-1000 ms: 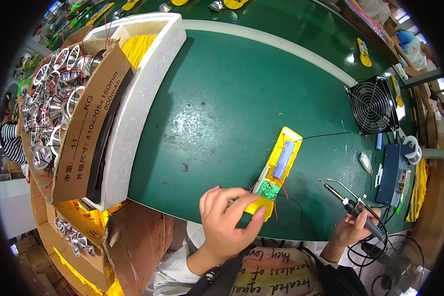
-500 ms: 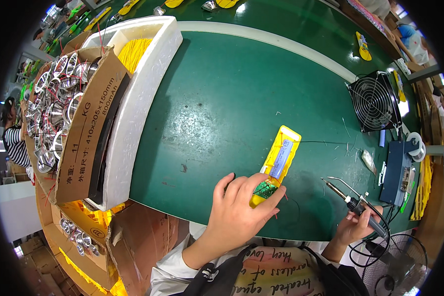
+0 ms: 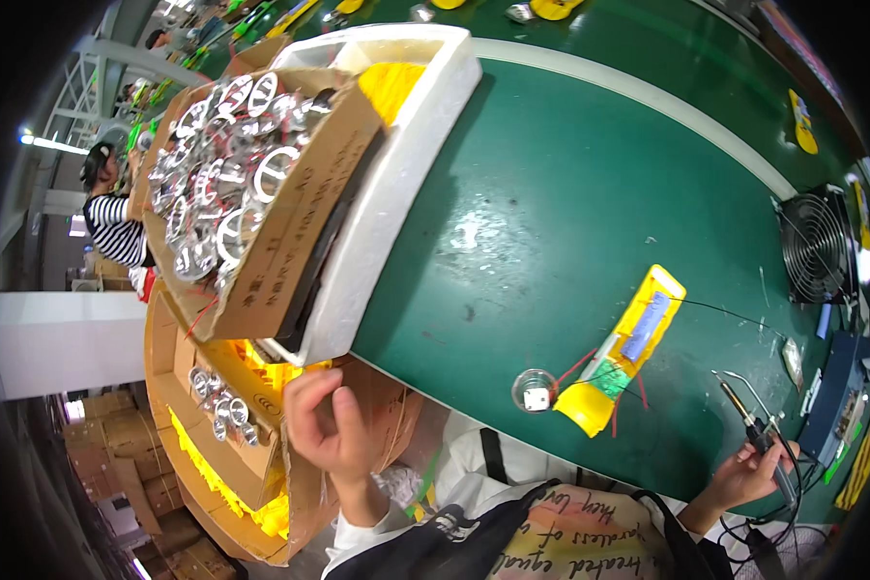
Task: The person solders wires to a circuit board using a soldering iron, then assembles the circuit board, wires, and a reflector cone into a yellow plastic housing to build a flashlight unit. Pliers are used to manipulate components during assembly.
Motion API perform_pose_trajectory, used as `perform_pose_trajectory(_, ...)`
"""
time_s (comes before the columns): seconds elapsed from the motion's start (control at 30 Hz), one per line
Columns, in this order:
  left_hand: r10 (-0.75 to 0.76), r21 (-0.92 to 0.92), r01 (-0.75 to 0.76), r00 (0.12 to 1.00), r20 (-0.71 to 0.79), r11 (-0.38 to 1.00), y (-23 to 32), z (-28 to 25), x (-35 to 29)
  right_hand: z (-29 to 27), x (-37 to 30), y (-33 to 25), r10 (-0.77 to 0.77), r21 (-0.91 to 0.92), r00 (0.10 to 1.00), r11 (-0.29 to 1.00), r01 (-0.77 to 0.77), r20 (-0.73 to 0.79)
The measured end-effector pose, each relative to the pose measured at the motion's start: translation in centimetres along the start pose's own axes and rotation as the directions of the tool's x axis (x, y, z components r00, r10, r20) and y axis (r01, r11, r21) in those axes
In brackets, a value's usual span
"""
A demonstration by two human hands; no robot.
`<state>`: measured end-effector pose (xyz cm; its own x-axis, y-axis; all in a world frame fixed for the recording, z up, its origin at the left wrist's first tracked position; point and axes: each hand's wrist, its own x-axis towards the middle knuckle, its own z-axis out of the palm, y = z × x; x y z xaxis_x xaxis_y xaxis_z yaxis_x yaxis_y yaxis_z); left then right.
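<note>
My left hand (image 3: 331, 425) is off the bench, in front of the cardboard cartons at the left. Its fingers are loosely bent and apart, with nothing visible in them. A soldering iron (image 3: 759, 433) with a wire feed tube along its tip is gripped in my right hand (image 3: 747, 476), tip pointing up and left. Between the hands lies an open yellow torch housing (image 3: 655, 290), holding a blue-wrapped battery (image 3: 645, 329) and a green circuit board (image 3: 607, 379). Beside its near end sits a round clear-and-silver lamp head (image 3: 534, 391), with a red wire running toward the board.
A carton of silver reflectors (image 3: 227, 174) rests by a white foam box (image 3: 416, 145) holding yellow wires. Below, another carton (image 3: 188, 387) contains reflectors and yellow parts. A black fan (image 3: 820, 246) and a blue-grey soldering unit (image 3: 836, 396) line the right side.
My left hand has left the housing and swung left toward the cartons. The lamp head now shows beside the housing. The view has turned left; my right hand still holds the iron.
</note>
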<state>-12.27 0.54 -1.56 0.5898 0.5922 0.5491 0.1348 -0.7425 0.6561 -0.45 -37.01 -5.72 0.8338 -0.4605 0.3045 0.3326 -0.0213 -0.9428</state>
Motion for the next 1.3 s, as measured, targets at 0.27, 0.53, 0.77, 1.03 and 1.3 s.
perform_pose_trajectory(0.27,0.175,-0.087,-0.154,0.784,0.596,0.984,6.1,6.2,-0.9,0.6,-0.1,-0.7,-0.060,0.008,0.998,0.998,0.060,-0.030)
perform_pose_trajectory(0.53,0.159,-0.164,-0.077,0.799,0.580,0.983,7.7,8.3,-0.9,2.0,-0.5,-1.8,-0.085,-0.046,0.996,0.995,0.083,-0.030)
perform_pose_trajectory(0.77,-0.066,0.046,0.083,0.953,-0.297,0.996,-0.7,-0.1,0.0,0.9,0.2,-1.4,-0.056,-0.034,0.995,0.998,0.054,-0.081)
perform_pose_trajectory(1.03,-0.160,0.075,0.188,0.946,-0.281,0.979,-3.7,-2.0,3.4,0.7,0.1,-0.5,-0.048,0.036,0.999,0.998,0.048,0.001)
perform_pose_trajectory(1.3,-0.110,0.292,0.150,0.983,-0.149,0.945,-6.9,-5.0,7.3,0.0,0.5,-0.5,-0.023,0.021,1.000,1.000,0.023,-0.021)
